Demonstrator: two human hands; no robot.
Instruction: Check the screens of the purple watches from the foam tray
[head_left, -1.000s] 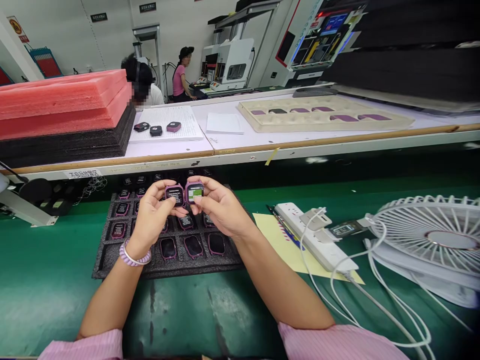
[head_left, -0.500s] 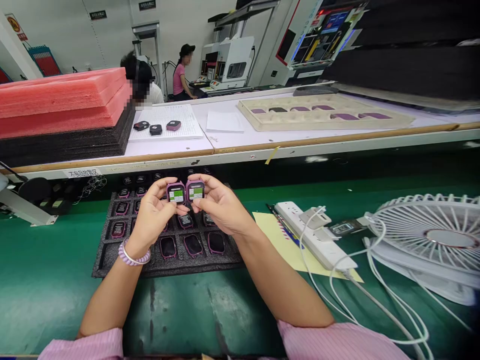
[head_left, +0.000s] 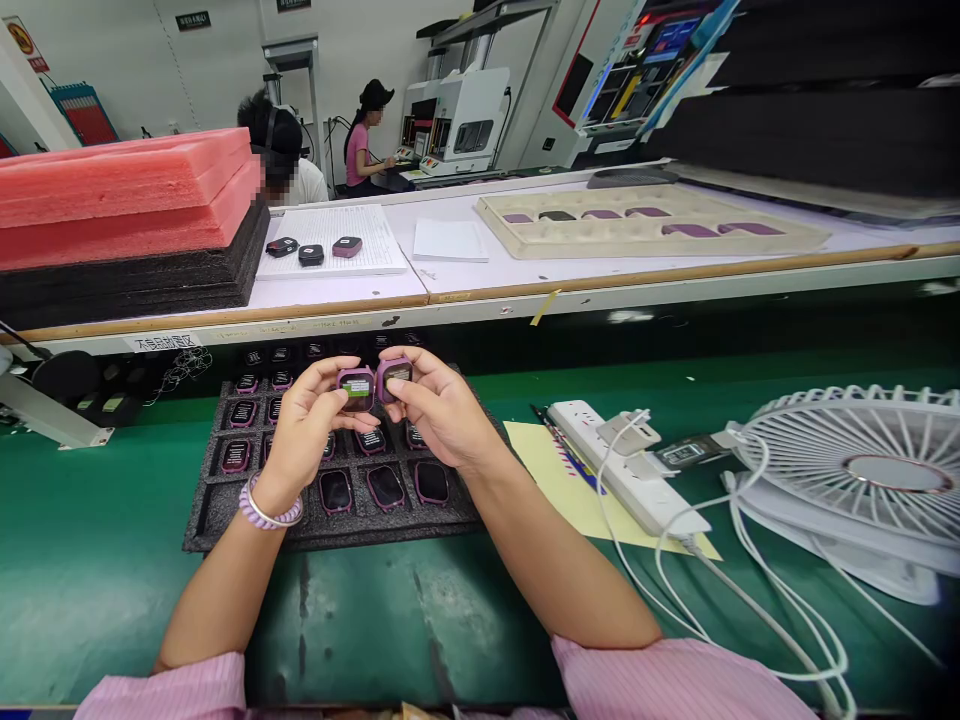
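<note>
My left hand (head_left: 309, 420) is closed on a purple-framed smartwatch body (head_left: 357, 388), its screen lit with green and white and my thumb at its lower left. My right hand (head_left: 439, 405) grips a second purple smartwatch body (head_left: 395, 378); the thumb presses on its screen, which shows a dark page with small text. The two watches are side by side, almost touching, above a black foam tray (head_left: 296, 540). Strapless purple watches sit in the tray's pockets, such as a dark-screened watch (head_left: 385, 489) in the front row. My hands hide part of the middle rows.
A white power strip (head_left: 622, 465) with cables lies on yellow paper at the right, beside a white fan (head_left: 862, 470). A shelf behind carries red foam sheets (head_left: 112, 200), a cream tray (head_left: 525, 240) and three watches on paper. Two people sit beyond.
The right watch's screen has gone from green and white to a dark text page, and that watch has turned slightly. The left screen's picture has changed too. Both hands still hold their watches.
</note>
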